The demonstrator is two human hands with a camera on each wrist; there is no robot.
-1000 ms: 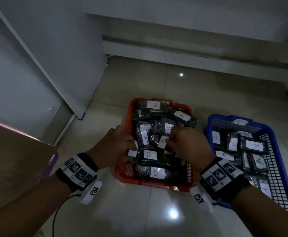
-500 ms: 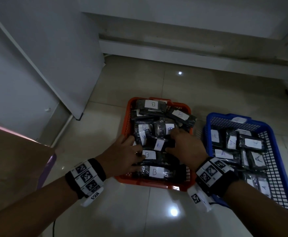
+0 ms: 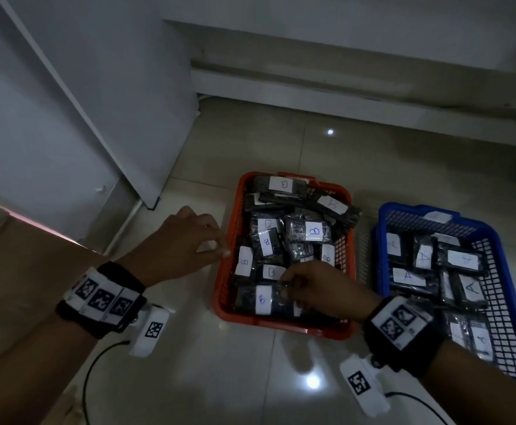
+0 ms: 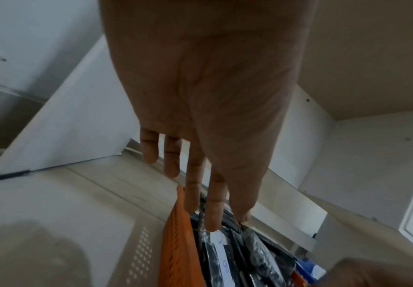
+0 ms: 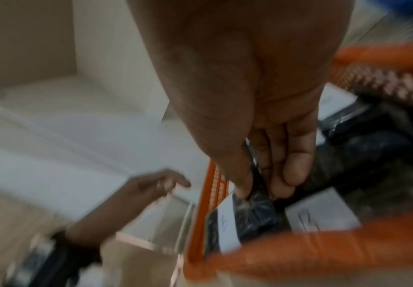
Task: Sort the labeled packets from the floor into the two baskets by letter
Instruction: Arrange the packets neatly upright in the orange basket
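An orange basket (image 3: 281, 325) in the middle of the floor holds several black packets with white B labels. To its right stands a blue basket (image 3: 403, 210) with several A packets (image 3: 407, 276). My right hand (image 3: 287, 286) reaches into the orange basket's near part and pinches a black B packet (image 3: 247, 299) by its edge. The right wrist view shows thumb and fingers of the right hand (image 5: 261, 190) closed on that packet (image 5: 254, 213). My left hand (image 3: 217, 240) hovers just outside the orange basket's left rim (image 4: 175, 233), its fingers (image 4: 193, 194) relaxed and holding nothing.
The baskets sit side by side on glossy beige floor tiles (image 3: 250, 378). A white cabinet door (image 3: 112, 102) stands open at the left and a low white ledge (image 3: 373, 96) runs along the back. A brown cardboard surface (image 3: 21, 256) lies at the near left.
My left hand has drawn out of the orange basket to the left of its rim. My right hand has moved nearer inside the basket and taken hold of the near B packet.
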